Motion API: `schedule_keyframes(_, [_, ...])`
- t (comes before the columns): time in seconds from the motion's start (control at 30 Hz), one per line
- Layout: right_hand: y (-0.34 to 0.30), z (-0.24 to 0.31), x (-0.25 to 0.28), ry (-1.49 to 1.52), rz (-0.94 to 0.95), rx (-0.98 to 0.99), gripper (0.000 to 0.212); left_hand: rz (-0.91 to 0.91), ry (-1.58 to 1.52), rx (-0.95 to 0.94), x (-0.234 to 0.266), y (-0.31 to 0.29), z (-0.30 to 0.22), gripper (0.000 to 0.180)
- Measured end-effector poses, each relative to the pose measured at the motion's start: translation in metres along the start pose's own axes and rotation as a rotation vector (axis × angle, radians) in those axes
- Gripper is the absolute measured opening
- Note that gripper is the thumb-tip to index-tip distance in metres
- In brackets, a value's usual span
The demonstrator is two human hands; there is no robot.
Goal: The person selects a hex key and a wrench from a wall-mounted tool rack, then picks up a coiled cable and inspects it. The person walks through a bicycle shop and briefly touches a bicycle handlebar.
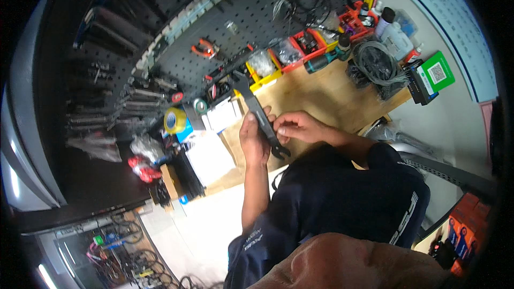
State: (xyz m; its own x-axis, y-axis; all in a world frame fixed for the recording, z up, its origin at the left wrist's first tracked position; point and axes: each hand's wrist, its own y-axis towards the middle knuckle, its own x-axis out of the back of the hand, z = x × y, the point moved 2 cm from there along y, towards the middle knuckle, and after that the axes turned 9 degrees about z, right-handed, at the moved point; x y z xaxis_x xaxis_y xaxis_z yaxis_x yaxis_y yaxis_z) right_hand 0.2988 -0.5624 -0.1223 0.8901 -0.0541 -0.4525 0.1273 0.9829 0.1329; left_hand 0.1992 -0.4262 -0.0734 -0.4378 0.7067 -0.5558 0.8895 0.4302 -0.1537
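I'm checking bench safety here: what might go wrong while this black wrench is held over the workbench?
1. The black wrench is pinched between the left hand and the fingertips of the right hand; its open jaw end hangs unsupported and could slip and drop.
2. Its upper end points toward the yellow bin and the hanging tools on the pegboard; a swing might knock them.
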Motion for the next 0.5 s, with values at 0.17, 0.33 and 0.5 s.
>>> schedule_keyframes(0.17, [-0.0004,-0.0025,0.0007,-0.018,-0.039,-0.011,0.017,0.023,-0.045,-0.029,0.0001,-0.0006,-0.0009,0.036])
schedule_keyframes(0.33, [0.0023,-0.0018,0.0010,0.002,-0.046,-0.015,0.017,-0.001,-0.099,0.014,-0.0035,-0.0022,-0.0040,0.039])
schedule_keyframes(0.5, [0.0034,-0.0019,0.0028,-0.048,-0.067,-0.039,0.016,-0.010,-0.115,0.003,-0.0058,-0.0016,-0.0065,0.040])
